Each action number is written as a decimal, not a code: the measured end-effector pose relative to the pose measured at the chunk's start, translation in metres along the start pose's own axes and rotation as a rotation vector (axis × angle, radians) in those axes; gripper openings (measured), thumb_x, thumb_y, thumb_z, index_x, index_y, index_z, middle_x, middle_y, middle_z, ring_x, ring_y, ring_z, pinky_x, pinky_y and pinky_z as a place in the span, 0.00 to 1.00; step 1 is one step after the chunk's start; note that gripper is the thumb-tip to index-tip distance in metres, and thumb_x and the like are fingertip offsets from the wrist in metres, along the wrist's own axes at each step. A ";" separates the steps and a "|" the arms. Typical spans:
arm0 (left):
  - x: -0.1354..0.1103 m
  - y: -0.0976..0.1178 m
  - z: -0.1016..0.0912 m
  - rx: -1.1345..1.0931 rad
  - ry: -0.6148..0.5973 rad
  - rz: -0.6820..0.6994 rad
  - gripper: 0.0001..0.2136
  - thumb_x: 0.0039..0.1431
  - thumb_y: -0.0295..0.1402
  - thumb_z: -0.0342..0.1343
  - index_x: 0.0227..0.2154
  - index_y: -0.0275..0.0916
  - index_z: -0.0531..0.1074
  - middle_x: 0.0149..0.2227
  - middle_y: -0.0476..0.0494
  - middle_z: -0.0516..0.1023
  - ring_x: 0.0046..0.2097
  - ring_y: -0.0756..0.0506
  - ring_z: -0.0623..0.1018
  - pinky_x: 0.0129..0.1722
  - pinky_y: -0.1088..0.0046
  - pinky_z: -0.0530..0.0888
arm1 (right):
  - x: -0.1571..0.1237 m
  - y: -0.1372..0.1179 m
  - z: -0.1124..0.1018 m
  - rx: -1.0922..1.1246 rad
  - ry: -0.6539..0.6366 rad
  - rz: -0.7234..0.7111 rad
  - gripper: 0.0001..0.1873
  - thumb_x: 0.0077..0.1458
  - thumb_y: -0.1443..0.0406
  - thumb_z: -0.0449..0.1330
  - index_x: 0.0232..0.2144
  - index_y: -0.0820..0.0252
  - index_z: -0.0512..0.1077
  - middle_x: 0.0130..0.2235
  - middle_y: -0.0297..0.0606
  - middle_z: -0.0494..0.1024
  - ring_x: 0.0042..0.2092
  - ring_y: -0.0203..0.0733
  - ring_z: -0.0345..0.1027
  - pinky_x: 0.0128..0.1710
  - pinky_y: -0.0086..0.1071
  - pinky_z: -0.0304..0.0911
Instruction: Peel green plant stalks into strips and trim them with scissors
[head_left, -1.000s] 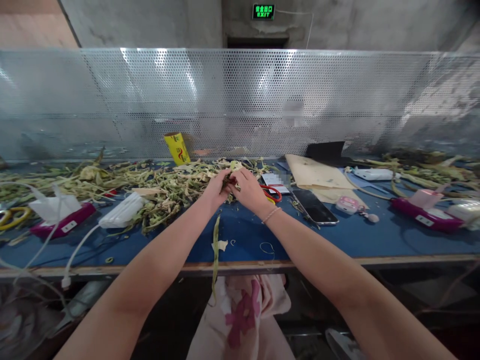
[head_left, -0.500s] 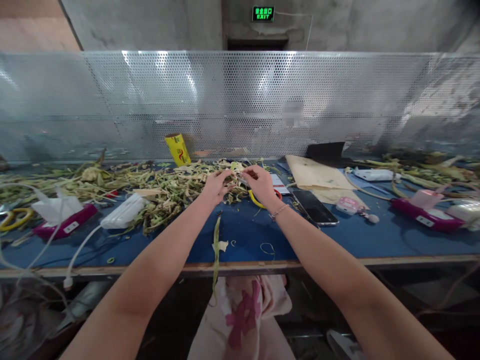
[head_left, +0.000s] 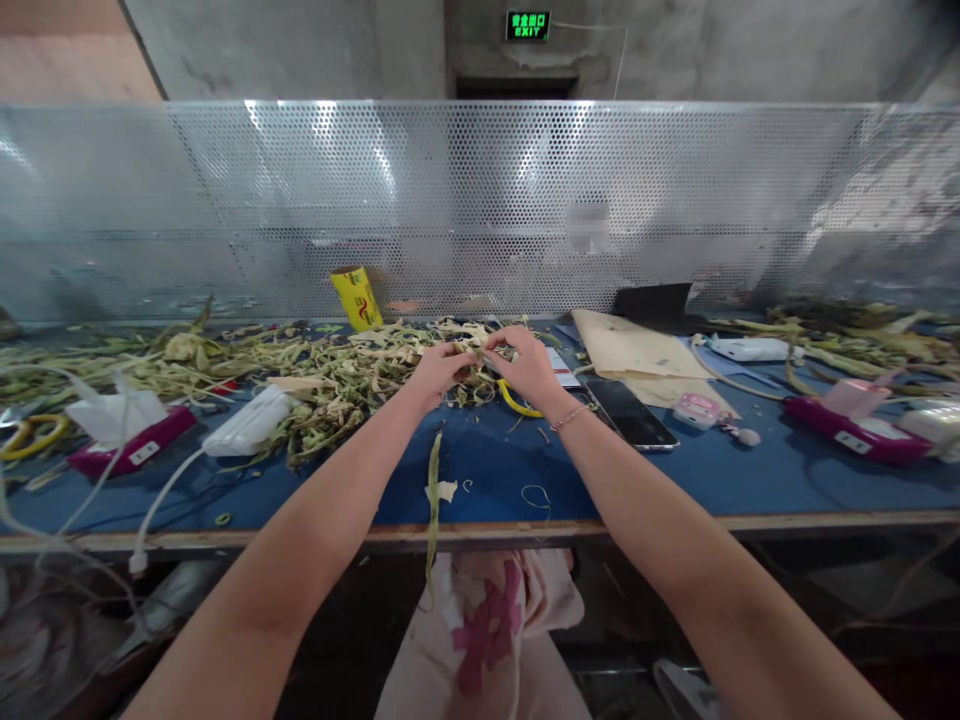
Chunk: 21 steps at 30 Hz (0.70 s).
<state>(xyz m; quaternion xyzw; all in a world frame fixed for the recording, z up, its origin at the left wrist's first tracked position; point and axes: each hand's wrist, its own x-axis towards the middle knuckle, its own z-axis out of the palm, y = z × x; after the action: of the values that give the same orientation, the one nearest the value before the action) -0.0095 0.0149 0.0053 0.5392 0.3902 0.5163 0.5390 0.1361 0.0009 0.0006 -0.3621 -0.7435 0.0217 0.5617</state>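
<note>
A spread heap of wilted green and tan plant scraps (head_left: 352, 375) covers the middle of the blue table (head_left: 300, 500). At its right end my left hand (head_left: 442, 368) and my right hand (head_left: 523, 362) meet, fingertips nearly touching. Both pinch a small pale, leafy plant piece (head_left: 480, 343); its exact shape is partly hidden by the fingers. Yellow-handled scissors (head_left: 516, 402) lie just under my right hand, mostly covered by it. Closer to me, a long withered leaf strip (head_left: 433, 490) hangs over the table's front edge beside a torn pale scrap (head_left: 448, 490).
To the right lie a phone (head_left: 634, 415), brown paper (head_left: 641, 345) and a pink earphone case (head_left: 697, 410). On the left are a white power strip (head_left: 247, 422) and a purple one (head_left: 161, 440) with cables. Behind them stand a yellow tube (head_left: 356, 298) and a perforated metal screen (head_left: 480, 210).
My fingertips have drawn closer together around the plant piece, and my left hand's fingers have closed more. Objects on the table stay where they were.
</note>
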 end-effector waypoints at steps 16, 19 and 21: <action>-0.003 -0.003 -0.003 0.481 -0.150 0.492 0.07 0.38 0.30 0.58 0.22 0.34 0.67 0.26 0.50 0.65 0.27 0.55 0.66 0.28 0.77 0.64 | 0.004 -0.005 -0.001 0.628 -0.087 0.630 0.06 0.36 0.65 0.60 0.18 0.60 0.66 0.21 0.29 0.68 0.25 0.31 0.62 0.28 0.29 0.62; -0.004 -0.001 -0.002 0.503 -0.192 0.587 0.06 0.39 0.29 0.57 0.22 0.35 0.67 0.33 0.46 0.66 0.30 0.54 0.67 0.29 0.77 0.65 | 0.005 -0.008 -0.005 0.829 -0.144 0.814 0.07 0.34 0.67 0.62 0.17 0.61 0.66 0.19 0.29 0.67 0.24 0.30 0.62 0.28 0.27 0.63; -0.005 0.000 -0.002 0.480 -0.221 0.596 0.05 0.39 0.28 0.57 0.22 0.34 0.66 0.35 0.44 0.66 0.31 0.54 0.68 0.30 0.76 0.66 | 0.006 -0.006 -0.005 0.905 -0.170 0.886 0.06 0.35 0.69 0.62 0.17 0.62 0.66 0.19 0.30 0.68 0.24 0.29 0.62 0.28 0.26 0.64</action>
<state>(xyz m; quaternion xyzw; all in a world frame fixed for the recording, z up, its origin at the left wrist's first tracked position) -0.0120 0.0100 0.0042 0.7918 0.2658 0.4830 0.2629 0.1371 -0.0020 0.0096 -0.3590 -0.4825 0.5925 0.5359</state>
